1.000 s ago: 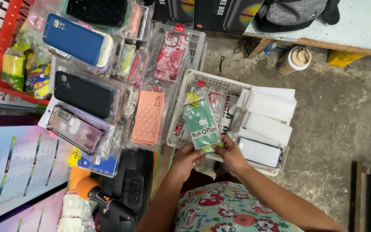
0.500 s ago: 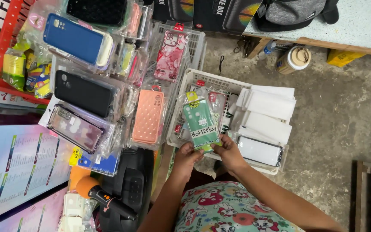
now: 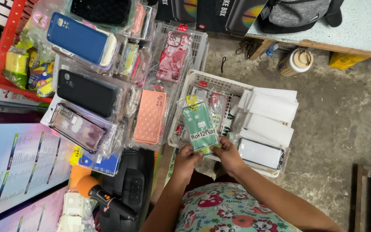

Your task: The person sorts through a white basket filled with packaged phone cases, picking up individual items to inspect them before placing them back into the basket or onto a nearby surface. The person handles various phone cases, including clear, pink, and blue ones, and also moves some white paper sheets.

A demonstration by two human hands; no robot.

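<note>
- Looking from the far left: a red crate point(image 3: 1, 64) sits well to the left of the white basket point(image 3: 202, 81), stuffed with small yellow and green packets.
- Next, still left of the white basket, there's a heap of bagged phone cases: a blue case point(image 3: 80, 38) on top, a black case point(image 3: 86, 92) under it, and a clear purplish case point(image 3: 77, 127) lowest.
- Just beside the white basket's left edge lies a peach quilted case point(image 3: 150, 117); a pink patterned case point(image 3: 172, 56) lies just past the basket's far left corner.
- Below and left of the basket, a black speaker point(image 3: 129, 184) with an orange-headed microphone point(image 3: 95, 193) lying against it.
- Left hand point(image 3: 187, 159) is at the basket's near edge, fingers curled and pinching the bottom left corner of the green case point(image 3: 200, 128).
- The green case is in a clear bag, with a white label on it, held upright-ish over the near left part of the white basket.
- Right hand point(image 3: 228, 154) is closed on the bottom right corner of the same case, so both hands grip it.
- In the right half of the basket: a stack of white flat boxes point(image 3: 271, 116).
- Beyond the basket's far right corner, a capped jar point(image 3: 296, 62) stands on the concrete floor point(image 3: 336, 129), under the edge of a light worktop point(image 3: 357, 30) with a grey bag point(image 3: 301, 13) on it.
</note>
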